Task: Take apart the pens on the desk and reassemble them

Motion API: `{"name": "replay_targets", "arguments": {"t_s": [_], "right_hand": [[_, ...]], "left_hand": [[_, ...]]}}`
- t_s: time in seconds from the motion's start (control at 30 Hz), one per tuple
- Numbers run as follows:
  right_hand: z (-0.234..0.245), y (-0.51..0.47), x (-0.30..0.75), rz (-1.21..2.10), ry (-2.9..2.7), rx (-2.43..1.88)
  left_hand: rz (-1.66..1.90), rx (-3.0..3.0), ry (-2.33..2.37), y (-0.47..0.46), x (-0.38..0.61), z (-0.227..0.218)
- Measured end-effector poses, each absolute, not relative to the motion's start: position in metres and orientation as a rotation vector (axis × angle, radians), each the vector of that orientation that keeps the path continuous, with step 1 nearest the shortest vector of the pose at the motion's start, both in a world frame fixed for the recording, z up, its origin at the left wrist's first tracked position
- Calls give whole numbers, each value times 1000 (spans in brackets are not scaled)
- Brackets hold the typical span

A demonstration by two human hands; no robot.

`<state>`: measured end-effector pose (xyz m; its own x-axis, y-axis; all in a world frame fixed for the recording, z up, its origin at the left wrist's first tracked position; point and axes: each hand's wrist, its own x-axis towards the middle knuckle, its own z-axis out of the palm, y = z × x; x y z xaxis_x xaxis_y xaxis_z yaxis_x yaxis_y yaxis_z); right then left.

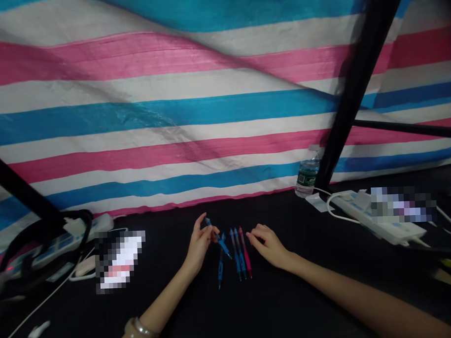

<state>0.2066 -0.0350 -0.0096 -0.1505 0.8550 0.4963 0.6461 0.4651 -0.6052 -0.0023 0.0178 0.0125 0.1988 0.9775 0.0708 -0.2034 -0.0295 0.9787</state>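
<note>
Pens, counted: you have five pens in front of you, four blue and one pink.
Pen in hand: your left hand (200,244) holds the tilted blue pen (222,242) above the black table cover (274,305), between the two hands.
Pens lying down: the lone blue pen (220,272) lies under the tilted one. To its right is the pair of blue pens (234,252), side by side, and the pink pen (246,254) is just beside them.
Other things, counted: one water bottle (307,173), upright near the striped tarp (153,117). There are two power strips, the left power strip (65,238) and the right power strip (378,215). There is one bracelet (142,329) on your left wrist.
Left hand pose: the wrist is bent upward, and the thumb and fingers are closed around the upper part of the tilted pen.
Right hand pose: your right hand (267,244) is palm down, low over the cover, just right of the pink pen. The fingers are loosely curled and hold nothing.
Hard to make out: I cannot tell if your right fingertips touch the pink pen. The top of the lone blue pen is hidden behind the tilted one. Two areas of the picture, one near each power strip, are blurred. Both your forearms are cut off at the lower edge.
</note>
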Motion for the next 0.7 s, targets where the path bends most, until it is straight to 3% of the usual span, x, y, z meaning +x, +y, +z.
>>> {"name": "replay_targets", "arguments": {"t_s": [0.7], "right_hand": [[-12, -35, 206, 366, -1853, -1274]], "left_hand": [[1080, 1101, 776, 14, -3, 19]]}}
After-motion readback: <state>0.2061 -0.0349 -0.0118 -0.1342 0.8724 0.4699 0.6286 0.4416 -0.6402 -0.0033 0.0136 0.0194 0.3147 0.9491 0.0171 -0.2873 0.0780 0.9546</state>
